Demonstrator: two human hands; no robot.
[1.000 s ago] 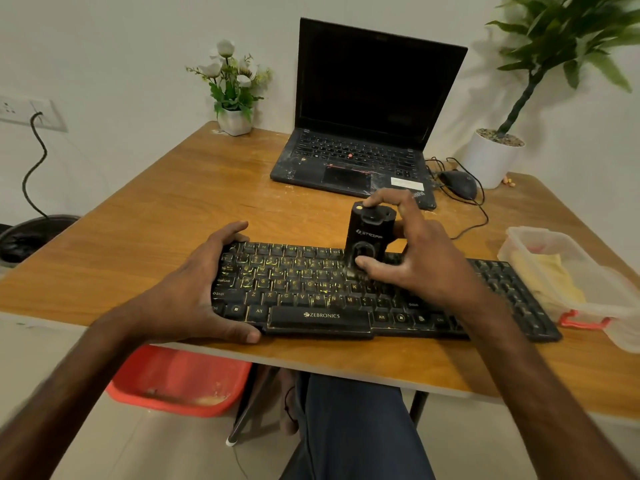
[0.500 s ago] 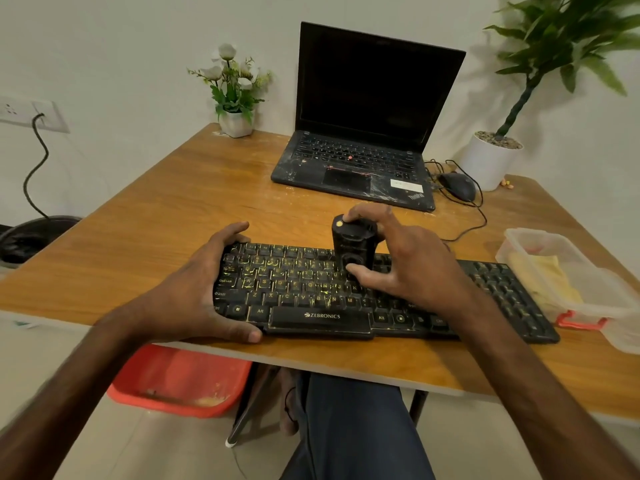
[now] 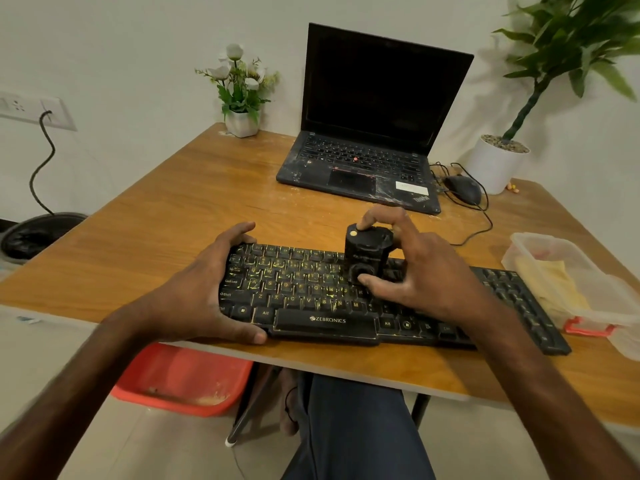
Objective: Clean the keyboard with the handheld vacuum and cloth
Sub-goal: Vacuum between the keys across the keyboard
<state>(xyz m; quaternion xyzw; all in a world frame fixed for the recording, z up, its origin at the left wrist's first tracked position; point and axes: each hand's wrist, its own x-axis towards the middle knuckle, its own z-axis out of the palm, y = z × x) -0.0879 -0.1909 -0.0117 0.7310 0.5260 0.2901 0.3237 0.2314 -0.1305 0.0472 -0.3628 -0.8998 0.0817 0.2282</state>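
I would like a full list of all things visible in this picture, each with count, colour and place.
keyboard: 1, black, table front edge
handheld vacuum: 1, black, upright on keyboard
laptop: 1, black, open, table rear
mouse: 1, black, right of laptop
container: 1, clear, yellow cloth inside, table right
flower pot: 1, white, rear left
plant pot: 1, white, rear right
table: 1, brown wood
basin: 1, red, floor under table
bin: 1, black, floor left
left hand: grips keyboard's left end
right hand: holds vacuum
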